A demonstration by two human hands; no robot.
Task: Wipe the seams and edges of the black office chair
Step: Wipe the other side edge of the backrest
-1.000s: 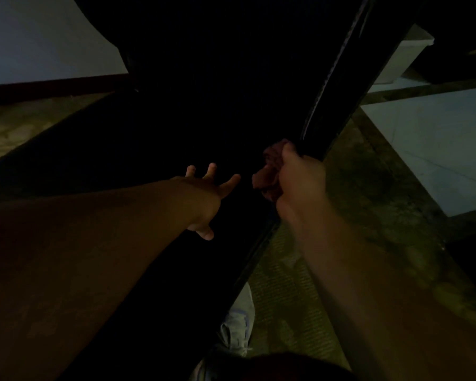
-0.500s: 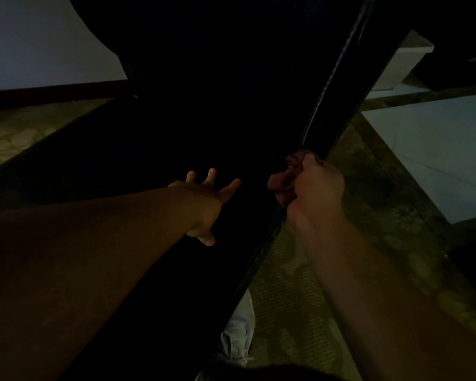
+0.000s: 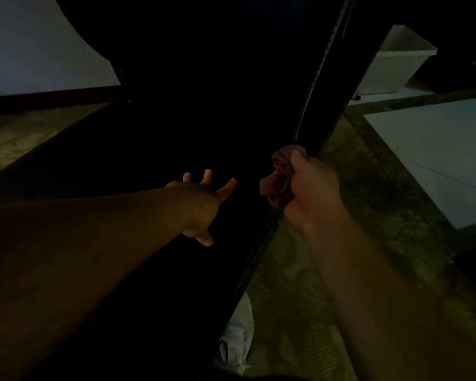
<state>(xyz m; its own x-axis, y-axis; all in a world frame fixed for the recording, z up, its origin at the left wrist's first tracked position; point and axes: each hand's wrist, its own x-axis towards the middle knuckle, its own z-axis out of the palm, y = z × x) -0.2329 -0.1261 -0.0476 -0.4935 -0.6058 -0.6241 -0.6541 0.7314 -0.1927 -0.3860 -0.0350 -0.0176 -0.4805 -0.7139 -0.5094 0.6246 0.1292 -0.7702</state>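
The black office chair (image 3: 204,105) fills the middle of the dim view, its surface almost lost in shadow. A glossy edge strip (image 3: 322,67) with a pale seam line runs diagonally down its right side. My right hand (image 3: 311,185) is shut on a crumpled dark red cloth (image 3: 278,174), pressed against the lower part of that edge. My left hand (image 3: 204,207) lies flat on the chair's black surface with fingers spread, a little left of the cloth.
A white plastic bin (image 3: 390,64) stands at the back right beyond the chair. Pale floor tiles (image 3: 437,155) lie to the right, a patterned mat (image 3: 300,298) below my right arm, and a light shoe (image 3: 237,339) near the bottom.
My right hand with the cloth has slid down along the chair's right edge toward me. My left hand has stayed spread on the chair.
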